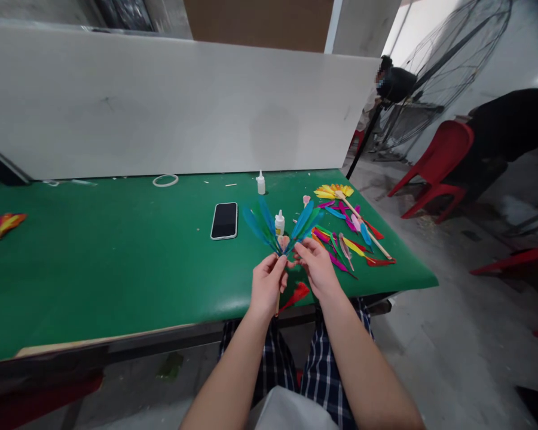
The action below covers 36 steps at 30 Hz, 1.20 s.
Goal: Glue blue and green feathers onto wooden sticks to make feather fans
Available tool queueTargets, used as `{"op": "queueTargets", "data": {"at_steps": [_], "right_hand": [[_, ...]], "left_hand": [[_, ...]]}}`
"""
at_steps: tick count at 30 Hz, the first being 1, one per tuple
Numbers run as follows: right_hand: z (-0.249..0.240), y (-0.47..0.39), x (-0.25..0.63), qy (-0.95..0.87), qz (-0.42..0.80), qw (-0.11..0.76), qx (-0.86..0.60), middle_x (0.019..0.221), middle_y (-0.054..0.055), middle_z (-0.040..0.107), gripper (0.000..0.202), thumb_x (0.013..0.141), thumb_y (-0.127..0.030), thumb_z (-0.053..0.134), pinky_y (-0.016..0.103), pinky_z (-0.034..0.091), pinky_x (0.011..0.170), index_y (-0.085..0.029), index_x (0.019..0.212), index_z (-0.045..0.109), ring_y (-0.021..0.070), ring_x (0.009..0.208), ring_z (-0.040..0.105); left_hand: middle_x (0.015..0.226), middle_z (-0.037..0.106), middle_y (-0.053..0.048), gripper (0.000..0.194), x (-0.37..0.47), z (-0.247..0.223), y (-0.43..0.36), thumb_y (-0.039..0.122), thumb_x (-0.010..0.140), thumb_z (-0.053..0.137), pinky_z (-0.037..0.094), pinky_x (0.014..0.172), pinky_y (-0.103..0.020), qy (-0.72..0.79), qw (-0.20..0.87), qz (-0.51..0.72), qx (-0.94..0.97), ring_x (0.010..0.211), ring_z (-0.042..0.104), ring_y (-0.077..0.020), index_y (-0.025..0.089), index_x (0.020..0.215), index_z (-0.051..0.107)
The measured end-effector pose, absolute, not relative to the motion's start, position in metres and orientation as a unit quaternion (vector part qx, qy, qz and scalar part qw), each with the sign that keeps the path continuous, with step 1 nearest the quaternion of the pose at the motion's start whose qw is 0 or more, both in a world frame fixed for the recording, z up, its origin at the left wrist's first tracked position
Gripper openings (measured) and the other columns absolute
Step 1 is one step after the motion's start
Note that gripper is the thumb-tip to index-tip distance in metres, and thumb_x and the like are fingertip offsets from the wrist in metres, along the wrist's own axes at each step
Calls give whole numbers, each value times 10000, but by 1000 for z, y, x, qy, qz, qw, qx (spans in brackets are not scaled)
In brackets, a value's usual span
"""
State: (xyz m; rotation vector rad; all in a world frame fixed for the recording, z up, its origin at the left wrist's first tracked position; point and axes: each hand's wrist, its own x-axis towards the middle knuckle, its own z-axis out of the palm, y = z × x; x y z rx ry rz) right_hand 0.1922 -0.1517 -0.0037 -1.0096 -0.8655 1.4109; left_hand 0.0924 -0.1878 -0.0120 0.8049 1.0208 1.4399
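My left hand (268, 279) is closed around the base of a feather fan whose thin wooden stick (277, 304) points down toward me. Blue and green feathers (262, 224) spread out from it on the left and right, with a pale pink heart-shaped piece (283, 242) in the middle. At the right side of the fan, my right hand (314, 266) pinches the lower ends of the blue-green feathers (305, 222). A red tassel (298, 294) shows just below my hands. Behind the fan stands a small white glue bottle (280, 223), partly covered by feathers.
Loose coloured feathers (341, 248) and a yellow feather fan (334, 192) lie right on the green table (116, 269). A phone (225, 220), a second glue bottle (260, 183) and a tape ring (165, 180) lie farther back. A red chair (443, 161) and a person in dark clothes are at right.
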Motion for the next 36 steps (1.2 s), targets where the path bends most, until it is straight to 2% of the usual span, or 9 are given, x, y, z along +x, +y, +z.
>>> {"op": "queueTargets", "data": {"at_steps": [3, 7, 10, 14, 17, 20, 22, 26, 36], "right_hand": [[-6, -156, 192, -380, 578, 563, -453, 700, -17, 606, 360, 612, -355, 694, 208, 438, 535, -195, 926, 622, 95, 617, 546], [-3, -165, 188, -431, 561, 561, -429, 770, 10, 630, 348, 636, -347, 681, 230, 460, 593, -205, 949, 630, 119, 702, 566], [0, -170, 180, -436, 571, 566, -404, 793, 10, 650, 245, 606, -324, 706, 250, 474, 630, -207, 814, 646, 133, 728, 581], [1, -170, 171, -426, 557, 579, -416, 711, -14, 638, 157, 630, -318, 686, 240, 468, 598, -192, 705, 631, 116, 651, 572], [-2, -167, 170, -399, 543, 599, -433, 628, -24, 612, 174, 632, -331, 680, 227, 450, 570, -172, 655, 613, 103, 596, 551], [-5, -164, 171, -381, 543, 604, -443, 621, -25, 609, 192, 608, -329, 697, 224, 445, 565, -166, 645, 603, 95, 578, 543], [-6, -163, 171, -383, 545, 598, -446, 629, -23, 610, 194, 607, -331, 697, 223, 444, 560, -167, 660, 608, 92, 570, 543], [-7, -164, 173, -394, 544, 591, -446, 635, -20, 609, 190, 616, -328, 690, 220, 448, 579, -170, 677, 605, 89, 578, 547], [-7, -165, 176, -401, 560, 587, -426, 622, -27, 607, 184, 628, -333, 683, 228, 436, 596, -176, 661, 593, 100, 597, 547]], "left_hand": [[547, 492, 40, 262, 91, -10, -191, 405, 731, 604, 256, 356, -150, 425, 535, 645, 341, 390, 337, -26, 147, 769, 605], [782, 585, -1, 330, 88, -7, -196, 374, 765, 574, 378, 474, -176, 459, 445, 666, 383, 519, 447, -59, 220, 1054, 605], [880, 599, -6, 483, 90, -6, -198, 316, 756, 596, 447, 593, -181, 476, 397, 688, 378, 627, 534, -75, 256, 1221, 479], [795, 602, 17, 754, 95, -7, -198, 239, 698, 663, 481, 694, -205, 464, 399, 715, 338, 729, 585, -98, 261, 1338, 263], [776, 605, 14, 703, 95, -11, -196, 221, 679, 678, 485, 651, -200, 445, 461, 700, 317, 698, 588, -94, 228, 1292, 335], [832, 624, -18, 485, 95, -15, -195, 240, 656, 695, 483, 618, -196, 434, 522, 681, 276, 706, 601, -102, 162, 1097, 508], [851, 629, -31, 374, 94, -16, -194, 267, 658, 693, 479, 609, -195, 426, 548, 673, 255, 699, 605, -102, 136, 981, 559], [793, 628, -21, 293, 93, -16, -192, 294, 656, 692, 461, 584, -182, 414, 578, 662, 238, 650, 594, -88, 128, 877, 595], [700, 587, 20, 264, 94, -16, -194, 283, 634, 705, 438, 593, -191, 434, 545, 673, 248, 632, 568, -85, 132, 809, 577]]}}
